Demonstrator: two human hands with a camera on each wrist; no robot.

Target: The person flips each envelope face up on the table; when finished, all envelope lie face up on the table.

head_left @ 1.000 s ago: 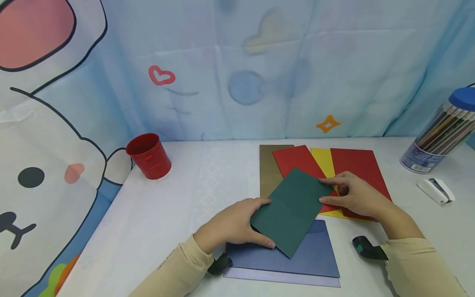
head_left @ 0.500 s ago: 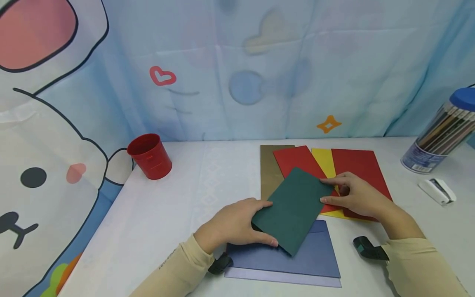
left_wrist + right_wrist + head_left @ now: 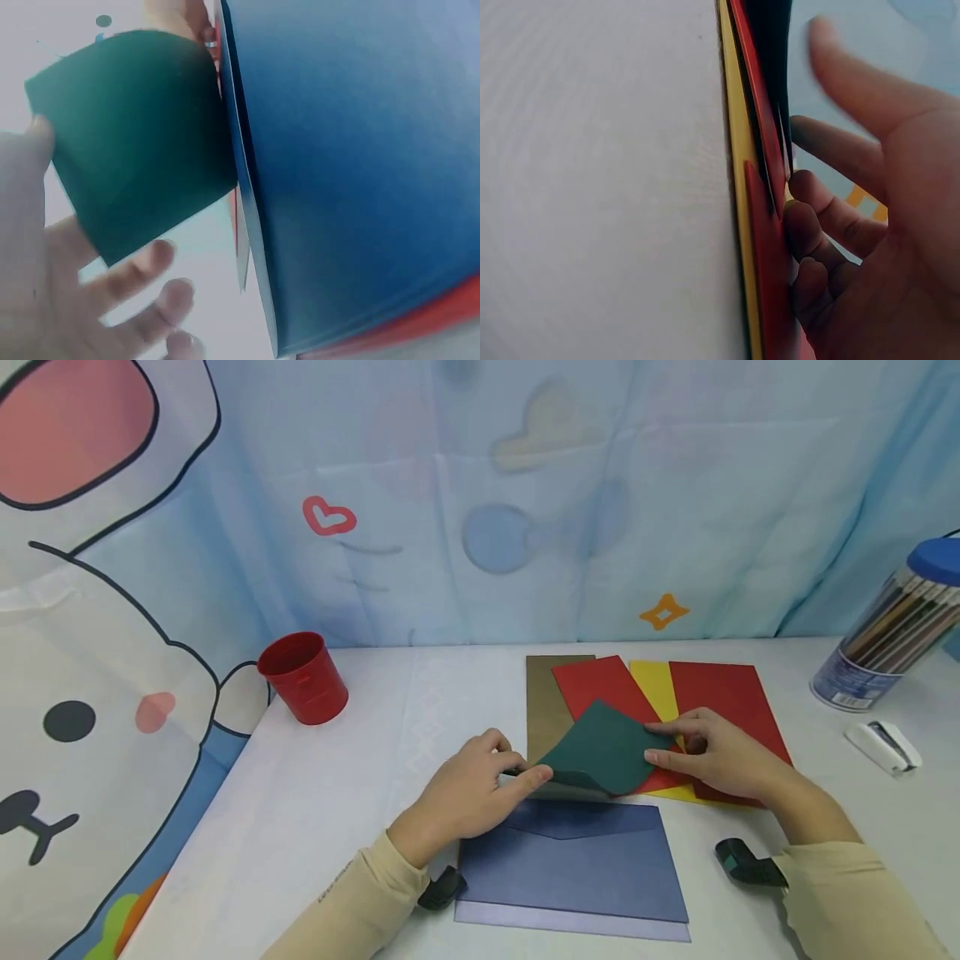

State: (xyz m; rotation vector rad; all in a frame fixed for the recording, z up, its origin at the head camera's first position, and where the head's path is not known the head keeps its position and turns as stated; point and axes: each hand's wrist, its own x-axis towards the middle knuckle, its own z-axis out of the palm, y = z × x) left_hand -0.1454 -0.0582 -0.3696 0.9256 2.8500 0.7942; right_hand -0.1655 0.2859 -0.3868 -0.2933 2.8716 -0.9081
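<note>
My left hand (image 3: 472, 781) pinches the near edge of a dark green paper sheet (image 3: 603, 743) with its thumb on top. That edge is lifted and curves upward, and a paler underside shows. In the left wrist view the green sheet (image 3: 135, 142) bows between thumb and fingers, while the other fingers spread below it. My right hand (image 3: 720, 752) holds the sheet's right corner with index finger and thumb, its other fingers curled. Under the sheet lie a red envelope-sized piece (image 3: 600, 681) and a yellow one (image 3: 652, 681). A blue envelope (image 3: 573, 872) with a pointed flap lies nearest me.
A second, darker red piece (image 3: 727, 710) lies on the right and a brown-gold one (image 3: 547, 710) on the left. A lilac piece (image 3: 577, 920) shows under the blue envelope. Around them stand a red cup (image 3: 303, 681), a pencil tub (image 3: 888, 627) and a white stapler-like item (image 3: 883, 746).
My left hand has moved up and away from me, raising and bending the green sheet's near end. More of the blue envelope and its flap shows. My right hand has stayed put.
</note>
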